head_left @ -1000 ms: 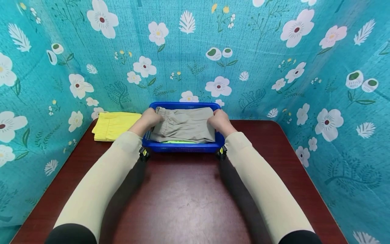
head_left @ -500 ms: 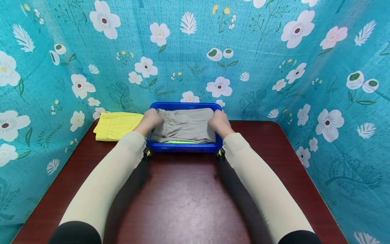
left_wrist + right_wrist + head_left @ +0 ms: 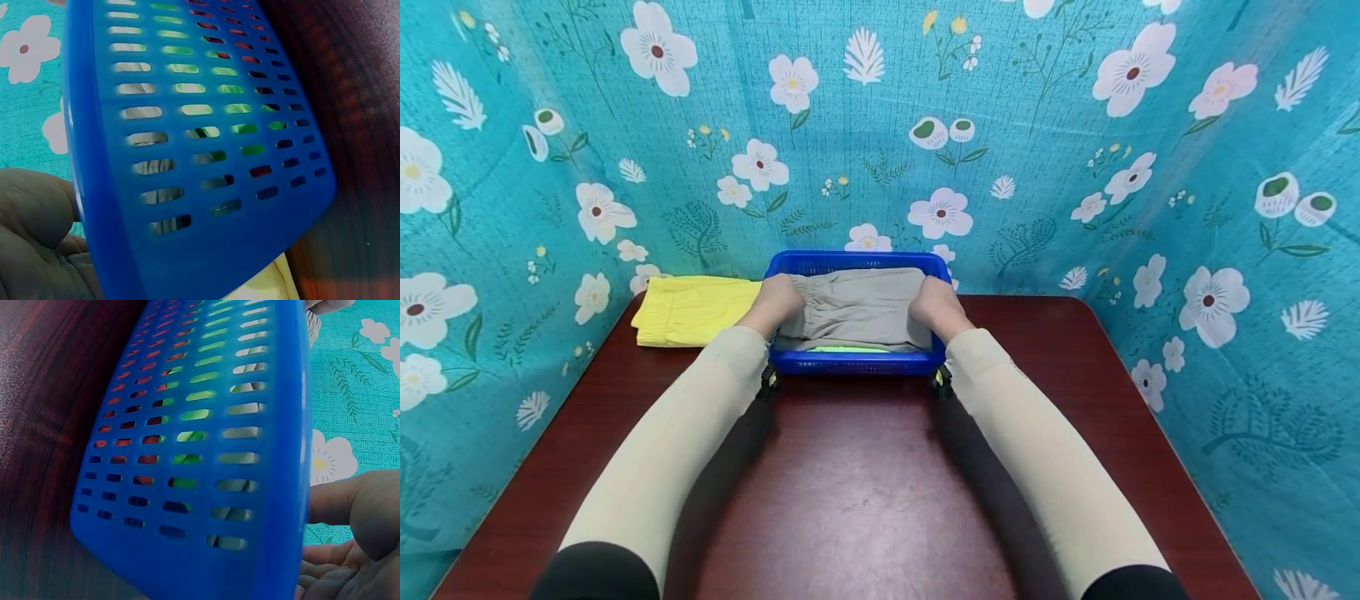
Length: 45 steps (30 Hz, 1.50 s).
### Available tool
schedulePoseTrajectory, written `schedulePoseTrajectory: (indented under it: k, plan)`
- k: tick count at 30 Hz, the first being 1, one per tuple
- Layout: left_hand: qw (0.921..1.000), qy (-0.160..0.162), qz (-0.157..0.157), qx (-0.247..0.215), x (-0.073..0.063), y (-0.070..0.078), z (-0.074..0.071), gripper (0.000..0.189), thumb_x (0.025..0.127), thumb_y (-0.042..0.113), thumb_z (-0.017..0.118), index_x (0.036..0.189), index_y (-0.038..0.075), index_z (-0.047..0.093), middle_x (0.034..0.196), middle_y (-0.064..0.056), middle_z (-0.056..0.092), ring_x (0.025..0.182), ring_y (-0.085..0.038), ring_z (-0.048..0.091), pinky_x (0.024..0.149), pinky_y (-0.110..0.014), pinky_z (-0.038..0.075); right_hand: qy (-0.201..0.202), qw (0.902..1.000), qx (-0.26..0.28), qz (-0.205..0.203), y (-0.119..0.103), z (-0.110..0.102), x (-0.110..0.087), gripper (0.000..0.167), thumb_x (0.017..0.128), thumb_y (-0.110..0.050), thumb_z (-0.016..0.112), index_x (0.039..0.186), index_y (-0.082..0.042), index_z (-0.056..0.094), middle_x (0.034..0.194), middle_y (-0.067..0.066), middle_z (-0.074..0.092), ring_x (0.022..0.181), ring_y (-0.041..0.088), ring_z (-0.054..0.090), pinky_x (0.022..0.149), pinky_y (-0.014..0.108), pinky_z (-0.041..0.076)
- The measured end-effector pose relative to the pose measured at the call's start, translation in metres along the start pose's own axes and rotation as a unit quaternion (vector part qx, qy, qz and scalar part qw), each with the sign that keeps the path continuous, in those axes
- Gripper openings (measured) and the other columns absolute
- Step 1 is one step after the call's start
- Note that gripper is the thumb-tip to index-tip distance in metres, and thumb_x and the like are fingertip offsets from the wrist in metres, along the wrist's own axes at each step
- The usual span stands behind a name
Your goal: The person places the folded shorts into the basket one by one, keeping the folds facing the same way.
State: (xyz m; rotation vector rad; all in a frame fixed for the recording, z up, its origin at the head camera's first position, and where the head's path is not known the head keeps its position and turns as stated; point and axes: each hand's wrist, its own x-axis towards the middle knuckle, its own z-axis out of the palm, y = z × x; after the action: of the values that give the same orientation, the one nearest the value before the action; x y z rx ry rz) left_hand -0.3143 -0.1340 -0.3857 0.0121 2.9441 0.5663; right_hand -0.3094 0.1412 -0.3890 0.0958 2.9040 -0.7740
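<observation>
Folded grey pants [image 3: 861, 308] with a gathered elastic waistband lie in a blue perforated plastic basket [image 3: 861, 364] at the back of the table. A strip of bright green cloth [image 3: 850, 349] shows beneath them. My left hand [image 3: 777, 302] reaches over the basket's left rim and grips the waistband end. On the other side, my right hand [image 3: 938, 304] holds the right end of the pants. In both wrist views the basket wall hides the fingertips; thumb and curled fingers show behind the rim.
Folded yellow pants [image 3: 700, 310] lie left of the basket, close to my left hand. A dark red wooden table [image 3: 857, 475] carries everything. Behind it and at both sides hangs a blue floral curtain [image 3: 850, 192].
Both hands have shifted slightly inward, over the two ends of the grey pants. The left hand now covers more of the waistband corner. The basket stays in place.
</observation>
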Motion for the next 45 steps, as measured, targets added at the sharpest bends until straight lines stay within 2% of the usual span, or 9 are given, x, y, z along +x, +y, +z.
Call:
schedulePoseTrajectory:
  k: [4, 9, 11, 15, 20, 29, 37, 45]
  plan:
    - [0.9998, 0.007, -0.011, -0.012, -0.002, 0.001, 0.0, 0.018, 0.091, 0.004, 0.049, 0.092, -0.005, 0.065, 0.117, -0.027, 0.067, 0.091, -0.029, 0.058, 0.089, -0.044, 0.055, -0.003, 1.0, -0.009, 0.002, -0.002, 0.002, -0.001, 0.028, 0.093, -0.009, 0.061, 0.12, -0.002, 0.06, 0.117, 0.014, 0.065, 0.095, 0.026, 0.061, 0.08, 0.041, 0.057]
    - [0.997, 0.024, -0.063, -0.037, -0.004, 0.006, -0.002, 0.019, 0.094, 0.007, 0.054, 0.103, -0.003, 0.067, 0.124, -0.026, 0.064, 0.092, -0.03, 0.063, 0.072, -0.043, 0.057, -0.003, 0.9996, -0.027, 0.003, -0.004, 0.005, -0.004, 0.025, 0.093, -0.011, 0.063, 0.117, -0.003, 0.059, 0.108, 0.012, 0.064, 0.091, 0.026, 0.061, 0.078, 0.041, 0.056]
    - [0.9959, 0.035, -0.079, -0.029, -0.004, 0.008, -0.003, 0.021, 0.095, 0.008, 0.056, 0.109, -0.002, 0.068, 0.126, -0.025, 0.064, 0.096, -0.031, 0.065, 0.07, -0.045, 0.058, -0.001, 0.9994, -0.036, 0.001, -0.005, 0.007, -0.005, 0.027, 0.093, -0.011, 0.064, 0.118, -0.003, 0.058, 0.108, 0.013, 0.064, 0.091, 0.026, 0.061, 0.078, 0.041, 0.056]
    - [0.9948, 0.045, -0.091, -0.002, -0.004, 0.012, -0.003, 0.027, 0.098, 0.009, 0.054, 0.119, -0.001, 0.068, 0.13, -0.023, 0.064, 0.103, -0.031, 0.067, 0.074, -0.048, 0.06, -0.001, 0.9988, -0.049, 0.002, -0.006, 0.008, -0.005, 0.033, 0.094, -0.013, 0.063, 0.124, -0.002, 0.057, 0.113, 0.014, 0.064, 0.094, 0.026, 0.06, 0.081, 0.041, 0.056]
    - [0.9936, 0.05, -0.093, 0.04, -0.006, 0.016, -0.001, 0.028, 0.101, 0.011, 0.052, 0.121, 0.0, 0.068, 0.128, -0.02, 0.067, 0.101, -0.03, 0.07, 0.072, -0.048, 0.06, -0.004, 0.9982, -0.06, -0.003, -0.007, 0.009, -0.008, 0.036, 0.095, -0.014, 0.063, 0.128, -0.001, 0.055, 0.116, 0.015, 0.063, 0.095, 0.027, 0.059, 0.084, 0.042, 0.056]
    - [0.9891, 0.075, -0.094, 0.084, -0.011, 0.024, 0.002, 0.025, 0.103, 0.011, 0.05, 0.113, 0.0, 0.07, 0.113, -0.019, 0.071, 0.089, -0.028, 0.071, 0.069, -0.048, 0.061, -0.022, 0.9977, -0.062, -0.016, -0.008, 0.009, -0.016, 0.035, 0.087, -0.016, 0.071, 0.116, -0.003, 0.056, 0.106, 0.014, 0.061, 0.093, 0.03, 0.057, 0.076, 0.04, 0.053]
    - [0.9889, 0.074, -0.091, 0.092, -0.016, 0.026, 0.0, 0.025, 0.105, 0.013, 0.049, 0.102, 0.001, 0.071, 0.102, -0.017, 0.073, 0.079, -0.023, 0.069, 0.058, -0.043, 0.058, -0.014, 0.9968, -0.074, -0.025, -0.008, 0.007, -0.02, 0.039, 0.087, -0.018, 0.071, 0.119, -0.002, 0.056, 0.118, 0.017, 0.058, 0.1, 0.03, 0.054, 0.086, 0.044, 0.055]
    - [0.9909, 0.068, -0.067, 0.095, -0.019, 0.018, -0.004, 0.023, 0.103, 0.014, 0.05, 0.102, 0.003, 0.07, 0.104, -0.018, 0.072, 0.084, -0.027, 0.069, 0.064, -0.048, 0.058, -0.007, 0.9962, -0.078, -0.038, -0.005, 0.005, -0.024, 0.038, 0.088, -0.017, 0.069, 0.122, -0.003, 0.056, 0.12, 0.017, 0.059, 0.102, 0.029, 0.055, 0.09, 0.045, 0.054]
